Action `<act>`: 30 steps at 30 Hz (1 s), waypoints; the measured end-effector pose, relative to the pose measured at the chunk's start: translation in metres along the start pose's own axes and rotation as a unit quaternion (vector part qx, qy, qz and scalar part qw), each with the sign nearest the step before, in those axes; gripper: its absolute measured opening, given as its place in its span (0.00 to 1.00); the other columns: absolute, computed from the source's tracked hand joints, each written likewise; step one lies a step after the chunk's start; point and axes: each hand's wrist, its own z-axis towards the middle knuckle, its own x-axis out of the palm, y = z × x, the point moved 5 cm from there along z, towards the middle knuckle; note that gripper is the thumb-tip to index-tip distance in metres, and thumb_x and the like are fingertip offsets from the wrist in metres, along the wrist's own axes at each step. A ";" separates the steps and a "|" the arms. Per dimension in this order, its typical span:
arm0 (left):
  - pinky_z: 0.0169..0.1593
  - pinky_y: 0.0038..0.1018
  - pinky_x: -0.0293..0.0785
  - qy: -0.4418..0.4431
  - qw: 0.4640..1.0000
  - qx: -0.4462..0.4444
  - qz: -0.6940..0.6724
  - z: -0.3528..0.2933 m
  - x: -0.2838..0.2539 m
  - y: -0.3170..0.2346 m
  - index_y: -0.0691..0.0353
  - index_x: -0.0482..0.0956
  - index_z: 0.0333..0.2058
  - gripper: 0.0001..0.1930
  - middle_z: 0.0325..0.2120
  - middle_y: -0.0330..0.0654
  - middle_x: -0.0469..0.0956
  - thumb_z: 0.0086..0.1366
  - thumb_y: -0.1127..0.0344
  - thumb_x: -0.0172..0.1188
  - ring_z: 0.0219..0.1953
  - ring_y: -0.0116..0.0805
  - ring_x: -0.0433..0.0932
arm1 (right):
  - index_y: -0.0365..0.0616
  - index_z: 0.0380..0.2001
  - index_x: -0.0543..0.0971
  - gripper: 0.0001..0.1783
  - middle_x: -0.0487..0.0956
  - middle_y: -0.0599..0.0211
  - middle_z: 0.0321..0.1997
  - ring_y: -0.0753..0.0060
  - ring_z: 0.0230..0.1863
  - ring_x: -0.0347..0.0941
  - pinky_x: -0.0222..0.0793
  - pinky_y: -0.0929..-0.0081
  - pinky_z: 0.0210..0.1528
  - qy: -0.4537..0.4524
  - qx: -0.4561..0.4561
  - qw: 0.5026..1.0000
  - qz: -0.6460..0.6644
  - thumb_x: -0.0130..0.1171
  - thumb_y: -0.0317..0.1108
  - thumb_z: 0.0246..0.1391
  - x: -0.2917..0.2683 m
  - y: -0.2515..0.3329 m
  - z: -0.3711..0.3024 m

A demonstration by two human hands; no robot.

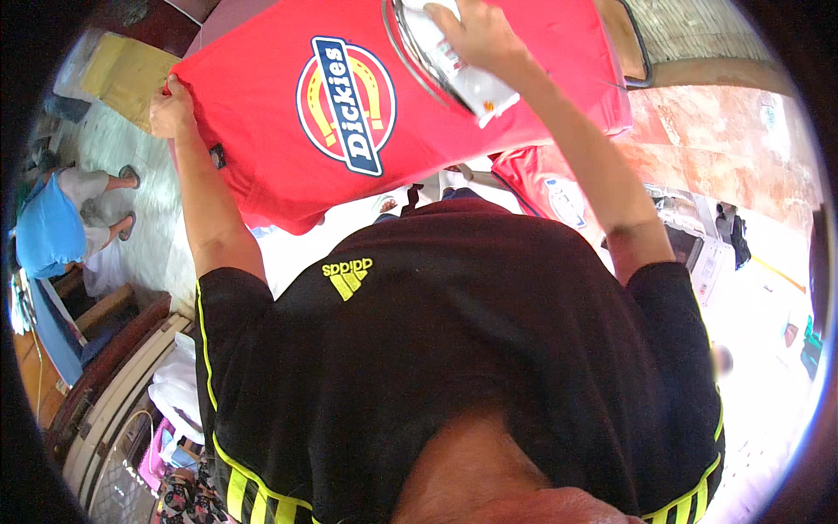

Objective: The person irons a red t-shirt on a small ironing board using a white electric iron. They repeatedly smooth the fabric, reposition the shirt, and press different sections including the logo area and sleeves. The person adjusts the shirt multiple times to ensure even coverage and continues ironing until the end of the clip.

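Observation:
A red T-shirt [253,131] with a round yellow, white and blue printed badge lies spread over a flat surface in front of me. My left hand [172,109] is at the shirt's far left edge, fingers closed on the cloth. My right hand [480,39] grips the handle of a white iron with a shiny metal sole [428,52]. The iron rests on the shirt just right of the badge, or is tilted slightly over it; I cannot tell which. Part of its handle is hidden under my fingers.
Below the surface to the right hangs another red garment [546,179] with a printed badge. On the left, a person in a blue top [52,231] is near a yellow board [131,79]. White plastic bags [179,384] lie at lower left. A white appliance [711,266] stands at right.

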 end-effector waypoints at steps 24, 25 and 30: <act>0.53 0.55 0.66 -0.042 0.988 0.147 -0.015 -0.063 -0.080 -0.118 0.62 0.71 0.55 0.37 0.53 0.56 0.73 0.63 0.34 0.52 0.55 0.56 0.71 | 0.30 0.47 0.75 0.37 0.78 0.31 0.40 0.35 0.45 0.77 0.71 0.49 0.51 0.132 0.291 0.912 0.256 0.47 0.60 0.61 0.052 -0.207 0.048; 0.57 0.58 0.62 -0.006 0.969 0.212 -0.123 -0.088 -0.090 -0.161 0.68 0.68 0.57 0.39 0.54 0.56 0.72 0.65 0.35 0.51 0.57 0.56 0.69 | 0.31 0.48 0.75 0.36 0.78 0.31 0.41 0.34 0.46 0.76 0.70 0.49 0.53 0.139 0.302 0.909 0.250 0.46 0.61 0.61 0.056 -0.210 0.055; 0.70 0.55 0.39 0.259 0.880 0.356 -0.177 -0.218 -0.089 -0.334 0.53 0.53 0.70 0.40 0.72 0.50 0.46 0.68 0.33 0.40 0.73 0.53 0.44 | 0.32 0.48 0.74 0.34 0.77 0.30 0.41 0.32 0.46 0.76 0.71 0.48 0.48 0.165 0.216 0.931 0.242 0.47 0.58 0.63 0.038 -0.179 0.051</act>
